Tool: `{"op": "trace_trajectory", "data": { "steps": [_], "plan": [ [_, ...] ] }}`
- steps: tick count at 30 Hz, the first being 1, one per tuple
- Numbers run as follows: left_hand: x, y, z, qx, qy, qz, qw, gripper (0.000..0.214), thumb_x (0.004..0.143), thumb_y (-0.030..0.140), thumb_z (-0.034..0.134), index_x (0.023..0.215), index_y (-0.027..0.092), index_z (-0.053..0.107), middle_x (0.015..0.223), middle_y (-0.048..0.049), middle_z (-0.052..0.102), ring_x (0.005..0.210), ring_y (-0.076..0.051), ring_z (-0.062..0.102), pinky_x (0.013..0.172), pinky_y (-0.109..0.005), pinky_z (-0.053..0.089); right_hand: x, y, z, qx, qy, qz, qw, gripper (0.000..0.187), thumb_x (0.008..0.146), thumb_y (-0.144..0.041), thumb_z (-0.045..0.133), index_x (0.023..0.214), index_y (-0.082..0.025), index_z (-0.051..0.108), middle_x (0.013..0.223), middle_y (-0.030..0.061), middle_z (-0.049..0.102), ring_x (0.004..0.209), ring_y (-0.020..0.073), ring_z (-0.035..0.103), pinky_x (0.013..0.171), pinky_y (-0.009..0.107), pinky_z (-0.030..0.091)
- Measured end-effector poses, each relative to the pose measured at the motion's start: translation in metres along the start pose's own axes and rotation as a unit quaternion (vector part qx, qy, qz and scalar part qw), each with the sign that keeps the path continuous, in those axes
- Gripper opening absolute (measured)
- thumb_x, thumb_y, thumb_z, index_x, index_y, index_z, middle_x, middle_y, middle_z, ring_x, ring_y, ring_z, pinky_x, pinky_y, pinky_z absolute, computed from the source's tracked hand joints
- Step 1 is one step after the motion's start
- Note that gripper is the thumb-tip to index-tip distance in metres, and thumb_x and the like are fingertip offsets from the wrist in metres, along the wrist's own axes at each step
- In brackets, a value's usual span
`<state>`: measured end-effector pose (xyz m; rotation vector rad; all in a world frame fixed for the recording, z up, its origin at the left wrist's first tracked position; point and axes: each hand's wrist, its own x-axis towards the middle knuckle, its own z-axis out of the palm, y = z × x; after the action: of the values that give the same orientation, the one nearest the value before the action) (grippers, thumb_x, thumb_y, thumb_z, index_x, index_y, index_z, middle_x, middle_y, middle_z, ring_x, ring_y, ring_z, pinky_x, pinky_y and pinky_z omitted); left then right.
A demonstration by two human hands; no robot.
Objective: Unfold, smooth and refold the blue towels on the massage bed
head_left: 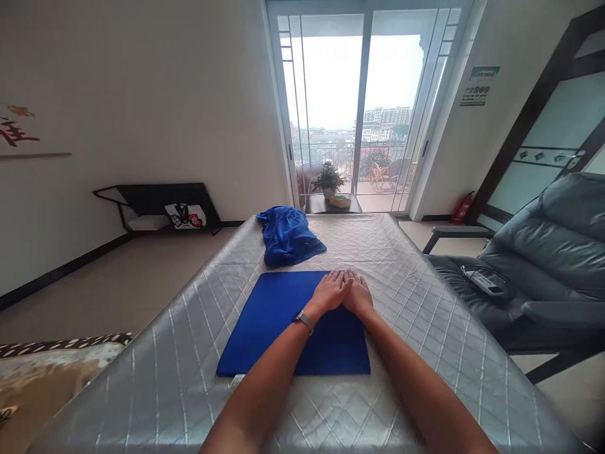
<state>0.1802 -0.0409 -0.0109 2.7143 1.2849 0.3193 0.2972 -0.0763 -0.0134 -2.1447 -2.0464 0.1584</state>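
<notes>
A flat blue piece of cloth (pixel 269 321), roughly rectangular, is spread on the quilted silver cover (pixel 416 284). My left hand (pixel 332 290), with a watch on the wrist, lies flat near the cloth's far right corner, fingers stretched forward. Close against it, my right hand (pixel 358 293) rests flat over the right edge of the same cloth. The thumbs meet or overlap; neither hand grips anything. Beyond the cloth's far edge sits a crumpled blue garment (pixel 289 236) of similar colour.
A grey padded armchair (pixel 558 252) with a power strip (pixel 482 281) on its seat stands at the right. Behind the covered surface is a small table with a potted plant (pixel 328 180) and a tissue pack (pixel 340 201). Sliding glass doors (pixel 362 94) are behind that.
</notes>
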Motion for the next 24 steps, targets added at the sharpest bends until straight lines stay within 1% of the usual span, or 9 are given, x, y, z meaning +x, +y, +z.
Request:
{"op": "trace_trajectory", "data": {
  "steps": [2, 5, 8, 11, 14, 17, 20, 22, 24],
  "plan": [
    [-0.004, -0.012, 0.003, 0.007, -0.003, -0.021, 1.000, 0.069, 0.107, 0.055, 0.012, 0.156, 0.015, 0.038, 0.162, -0.0129, 0.037, 0.153, -0.024, 0.027, 0.125, -0.044, 0.022, 0.000, -0.002, -0.001, 0.016, 0.005, 0.011, 1.000, 0.062, 0.102, -0.029, 0.023, 0.160, -0.009, 0.027, 0.168, 0.0113, 0.022, 0.155, 0.0208, 0.019, 0.125, 0.039, 0.011],
    [-0.024, -0.045, -0.001, 0.021, -0.001, -0.066, 0.998, 0.070, 0.105, 0.058, 0.014, 0.158, 0.017, 0.036, 0.164, -0.0116, 0.033, 0.154, -0.024, 0.024, 0.126, -0.046, 0.018, 0.001, -0.004, -0.002, 0.035, 0.016, 0.019, 0.999, 0.063, 0.102, -0.033, 0.024, 0.159, -0.006, 0.029, 0.167, 0.0124, 0.024, 0.154, 0.0216, 0.020, 0.125, 0.039, 0.010],
    [-0.054, -0.096, -0.015, 0.040, -0.020, -0.126, 0.991, 0.073, 0.104, 0.060, 0.014, 0.159, 0.015, 0.031, 0.166, -0.0114, 0.028, 0.155, -0.025, 0.021, 0.126, -0.047, 0.016, 0.002, -0.005, -0.001, 0.043, 0.021, 0.022, 0.999, 0.064, 0.102, -0.034, 0.024, 0.159, -0.006, 0.030, 0.167, 0.0118, 0.025, 0.154, 0.0213, 0.019, 0.125, 0.039, 0.009],
    [-0.087, -0.153, -0.029, 0.060, -0.023, -0.212, 0.975, 0.076, 0.104, 0.061, 0.011, 0.160, 0.011, 0.027, 0.167, -0.0139, 0.024, 0.155, -0.026, 0.020, 0.126, -0.048, 0.015, 0.002, -0.004, 0.000, 0.047, 0.020, 0.021, 0.998, 0.064, 0.102, -0.035, 0.023, 0.159, -0.005, 0.030, 0.167, 0.0115, 0.025, 0.154, 0.0216, 0.019, 0.125, 0.039, 0.008],
    [-0.114, -0.194, -0.035, 0.058, -0.011, -0.277, 0.959, 0.077, 0.104, 0.060, 0.010, 0.161, 0.010, 0.023, 0.167, -0.0144, 0.022, 0.155, -0.026, 0.021, 0.125, -0.047, 0.018, 0.002, -0.004, -0.001, 0.047, 0.015, 0.022, 0.999, 0.064, 0.102, -0.035, 0.023, 0.159, -0.005, 0.029, 0.167, 0.0115, 0.024, 0.154, 0.0217, 0.019, 0.125, 0.039, 0.008],
    [-0.123, -0.208, -0.035, 0.047, -0.003, -0.277, 0.960, 0.078, 0.104, 0.060, 0.011, 0.161, 0.009, 0.022, 0.168, -0.0139, 0.021, 0.155, -0.024, 0.019, 0.126, -0.048, 0.015, 0.002, -0.004, -0.002, 0.042, 0.014, 0.024, 0.999, 0.064, 0.102, -0.034, 0.024, 0.159, -0.006, 0.030, 0.167, 0.0114, 0.024, 0.155, 0.0213, 0.019, 0.125, 0.039, 0.008],
    [-0.121, -0.205, -0.033, 0.036, -0.001, -0.275, 0.961, 0.077, 0.104, 0.060, 0.013, 0.160, 0.008, 0.024, 0.167, -0.0146, 0.020, 0.155, -0.026, 0.019, 0.126, -0.049, 0.015, 0.001, -0.005, -0.001, 0.042, 0.026, 0.026, 0.998, 0.062, 0.102, -0.034, 0.025, 0.158, -0.006, 0.032, 0.166, 0.0107, 0.027, 0.154, 0.0224, 0.020, 0.125, 0.040, 0.011],
    [-0.119, -0.202, -0.033, 0.035, -0.001, -0.273, 0.961, 0.075, 0.104, 0.057, 0.013, 0.160, 0.008, 0.024, 0.167, -0.0146, 0.019, 0.155, -0.025, 0.019, 0.126, -0.048, 0.014, 0.000, -0.007, -0.003, 0.043, 0.052, 0.028, 0.997, 0.061, 0.102, -0.031, 0.026, 0.157, -0.007, 0.034, 0.165, 0.0107, 0.029, 0.154, 0.0235, 0.022, 0.125, 0.041, 0.014],
    [-0.118, -0.200, -0.033, 0.037, 0.004, -0.274, 0.961, 0.074, 0.105, 0.056, 0.014, 0.160, 0.008, 0.025, 0.167, -0.0145, 0.020, 0.155, -0.025, 0.019, 0.126, -0.048, 0.014, -0.004, -0.010, -0.014, 0.051, 0.094, 0.021, 0.994, 0.058, 0.101, -0.028, 0.029, 0.154, -0.007, 0.040, 0.163, 0.0121, 0.035, 0.153, 0.0238, 0.026, 0.125, 0.042, 0.016]
  ]
}}
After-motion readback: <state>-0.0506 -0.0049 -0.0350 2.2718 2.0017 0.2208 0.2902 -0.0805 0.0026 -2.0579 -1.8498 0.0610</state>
